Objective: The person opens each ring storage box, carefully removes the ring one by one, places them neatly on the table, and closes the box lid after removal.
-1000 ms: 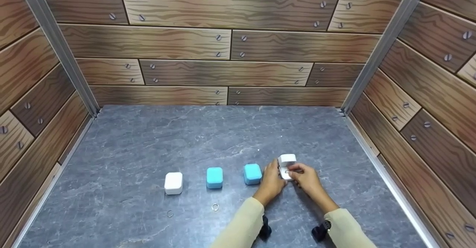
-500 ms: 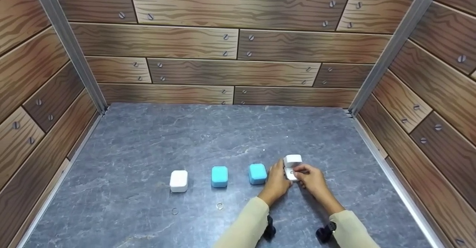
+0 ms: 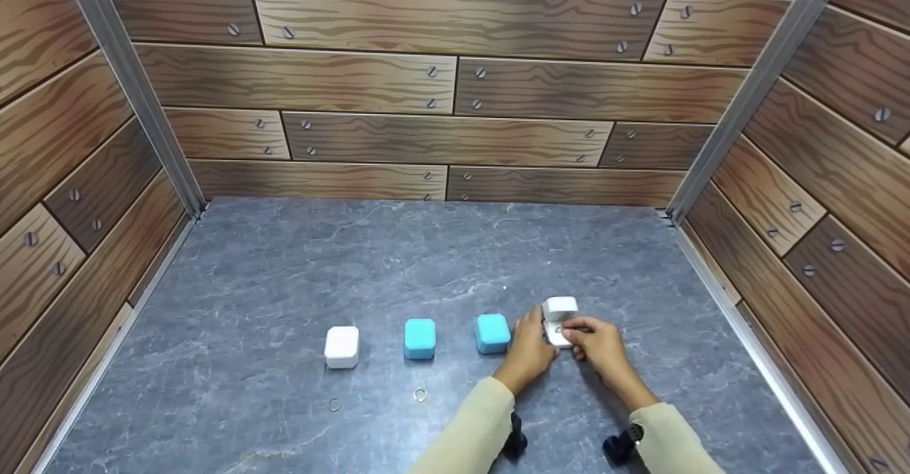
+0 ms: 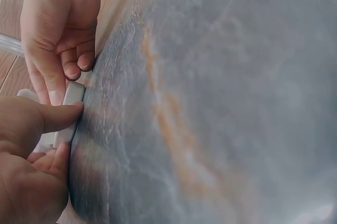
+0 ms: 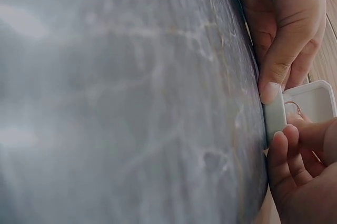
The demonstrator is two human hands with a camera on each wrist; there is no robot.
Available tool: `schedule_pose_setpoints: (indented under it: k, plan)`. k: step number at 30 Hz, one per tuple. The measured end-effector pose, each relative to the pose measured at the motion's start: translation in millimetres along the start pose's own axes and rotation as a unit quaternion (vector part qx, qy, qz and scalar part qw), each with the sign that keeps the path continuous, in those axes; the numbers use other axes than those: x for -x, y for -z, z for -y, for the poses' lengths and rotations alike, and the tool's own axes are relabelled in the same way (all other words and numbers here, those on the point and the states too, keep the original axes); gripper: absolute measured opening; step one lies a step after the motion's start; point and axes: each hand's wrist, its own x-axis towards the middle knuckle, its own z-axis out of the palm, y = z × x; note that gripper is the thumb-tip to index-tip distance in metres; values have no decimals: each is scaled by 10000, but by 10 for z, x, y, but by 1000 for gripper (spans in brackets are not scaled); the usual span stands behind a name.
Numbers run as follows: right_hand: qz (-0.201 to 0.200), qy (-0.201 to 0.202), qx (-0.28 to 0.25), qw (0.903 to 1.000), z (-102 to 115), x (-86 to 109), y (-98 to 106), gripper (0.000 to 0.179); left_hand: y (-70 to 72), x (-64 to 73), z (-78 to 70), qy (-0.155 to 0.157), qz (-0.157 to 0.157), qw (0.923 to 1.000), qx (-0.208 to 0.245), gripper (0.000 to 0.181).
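Observation:
A white ring box (image 3: pixel 561 308) stands with its lid raised at the right of the row. My left hand (image 3: pixel 528 342) grips its base from the left side, thumb on the front wall in the right wrist view. From the right, my right hand (image 3: pixel 603 346) reaches into the box, thumb and forefinger pinching a ring (image 5: pixel 299 109). Part of the gold-coloured band shows above the base; my fingers hide the rest. Two fingertips of that hand also lie against the front wall (image 5: pixel 275 119) of the box.
Left of my hands stand a turquoise box (image 3: pixel 493 333), another turquoise box (image 3: pixel 419 338) and a white box (image 3: pixel 343 347), all closed. A ring (image 3: pixel 420 394) and a thinner ring (image 3: pixel 335 404) lie on the grey marbled table (image 3: pixel 341 261). Wood-patterned walls (image 3: pixel 355 83) enclose it.
The head view has shifted slightly, so everything sits a little further right in it. Both hands keep their places at the white ring box, with hardly any finger movement.

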Motion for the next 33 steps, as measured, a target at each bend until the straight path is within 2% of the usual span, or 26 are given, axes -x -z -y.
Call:
schedule_pose_setpoints:
  k: [10, 21, 33]
  plan:
    - [-85, -96, -669, 9977, -50, -16, -5, 18, -20, -16, 30, 41, 6, 9998, 186, 66]
    - [-155, -168, -921, 9955, -89, -6, -9, 19, -24, 9, 27, -5, -16, 9999, 146, 73]
    - [-293, -186, -1041, 9940, -92, 3, -28, 18, -32, -5, 25, -49, -122, 9998, 131, 70]
